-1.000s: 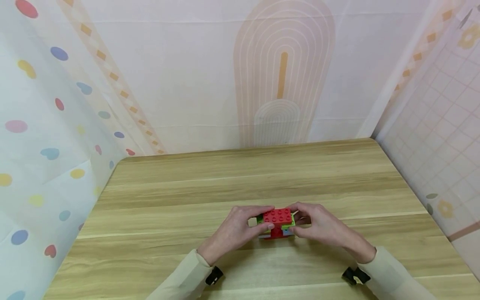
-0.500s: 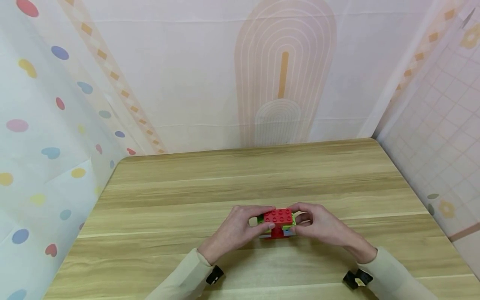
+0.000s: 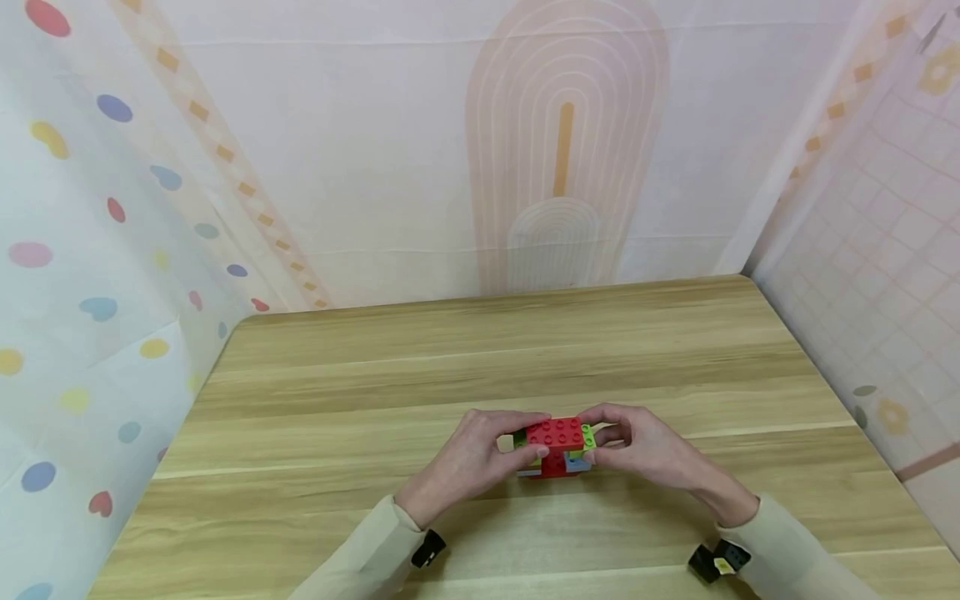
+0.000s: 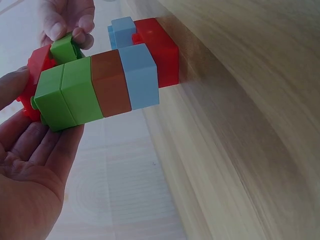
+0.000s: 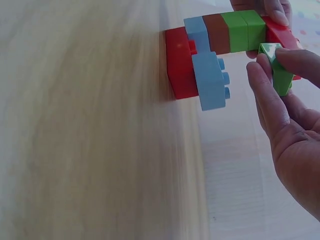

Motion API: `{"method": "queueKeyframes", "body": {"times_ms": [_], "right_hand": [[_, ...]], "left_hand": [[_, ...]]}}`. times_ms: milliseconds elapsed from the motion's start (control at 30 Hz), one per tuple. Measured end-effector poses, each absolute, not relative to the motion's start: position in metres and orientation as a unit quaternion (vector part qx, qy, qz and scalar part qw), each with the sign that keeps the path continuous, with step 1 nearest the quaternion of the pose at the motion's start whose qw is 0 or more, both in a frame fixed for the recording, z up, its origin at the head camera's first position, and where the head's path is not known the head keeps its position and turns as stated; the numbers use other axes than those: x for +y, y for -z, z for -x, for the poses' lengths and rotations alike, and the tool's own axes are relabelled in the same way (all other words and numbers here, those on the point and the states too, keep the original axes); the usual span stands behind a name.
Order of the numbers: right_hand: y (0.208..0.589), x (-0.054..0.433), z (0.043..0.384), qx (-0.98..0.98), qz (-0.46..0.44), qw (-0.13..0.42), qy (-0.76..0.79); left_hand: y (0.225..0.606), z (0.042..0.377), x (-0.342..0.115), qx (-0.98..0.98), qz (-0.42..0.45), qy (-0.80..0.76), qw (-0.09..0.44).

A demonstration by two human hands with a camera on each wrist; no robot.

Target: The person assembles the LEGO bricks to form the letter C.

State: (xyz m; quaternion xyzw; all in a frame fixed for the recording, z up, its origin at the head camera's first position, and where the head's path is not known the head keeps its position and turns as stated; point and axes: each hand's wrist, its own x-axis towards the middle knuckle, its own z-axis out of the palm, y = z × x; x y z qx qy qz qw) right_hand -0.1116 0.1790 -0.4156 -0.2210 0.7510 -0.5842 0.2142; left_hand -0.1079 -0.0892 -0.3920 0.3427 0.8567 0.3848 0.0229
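A toy-brick build stands on the table, its red base brick [image 5: 179,70] lying on the wood. From one end of the base rises a column of a light blue brick [image 4: 140,77], a brown brick [image 4: 111,82] and two green bricks [image 4: 80,92]. The other end bears a second light blue brick [image 5: 210,82]. Across the top lies a red brick [image 3: 553,432], gripped between thumb and fingers of my left hand [image 3: 472,454]. My right hand [image 3: 652,450] pinches a loose-ended green brick [image 5: 282,80] beside the top red brick, above the second light blue one; a gap separates those two.
The wooden table [image 3: 360,367] runs to patterned cloth walls [image 3: 375,167] at the back and sides. Black wrist straps [image 3: 429,549] show at both cuffs.
My right hand has shifted slightly to the right with the green brick, whose studs now show more beside the top red brick. The left hand and the build look unmoved.
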Motion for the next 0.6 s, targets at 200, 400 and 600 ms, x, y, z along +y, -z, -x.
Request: {"method": "queueKeyframes", "body": {"times_ms": [200, 400, 600], "right_hand": [[0.4139, 0.177, 0.1096, 0.74, 0.221, 0.21, 0.6], [0.4133, 0.1739, 0.1062, 0.74, 0.196, 0.196, 0.612], [0.4137, 0.1717, 0.1016, 0.737, 0.173, 0.185, 0.626]], "left_hand": [[0.3915, 0.1077, -0.0909, 0.858, -0.338, -0.386, 0.023], [0.3911, 0.1083, -0.0911, 0.86, -0.337, -0.384, 0.017], [0.3913, 0.1088, -0.0902, 0.861, -0.338, -0.379, 0.014]]}}
